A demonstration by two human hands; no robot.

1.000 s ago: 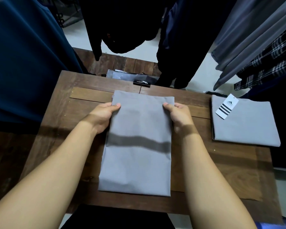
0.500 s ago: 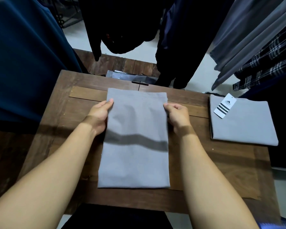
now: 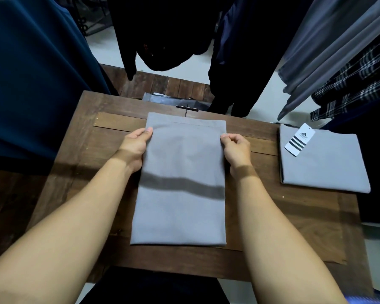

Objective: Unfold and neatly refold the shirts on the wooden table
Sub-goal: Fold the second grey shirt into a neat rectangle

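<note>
Your main risk from here, in my judgement, is a skewed fold; if you lift the far end of the grey shirt (image 3: 180, 183) with one hand ahead of the other, the layers underneath may slide apart and the long sides will stop matching; soft cloth like this also tends to sag in the middle, so a loose grip could let the inner folds spill open; the near edge sits close to the near rim of the wooden table (image 3: 92, 150), and a pull toward you could drag it over.

The shirt lies flat as a long narrow rectangle in the middle of the table, running from near to far; your left hand (image 3: 135, 144) pinches its left edge towards the far end, thumb on top; your right hand (image 3: 236, 148) pinches the right edge opposite, fingers curled; the cloth spans the gap between them. A second folded shirt (image 3: 325, 167) with a hang tag (image 3: 299, 139) rests well apart to the right.
</note>
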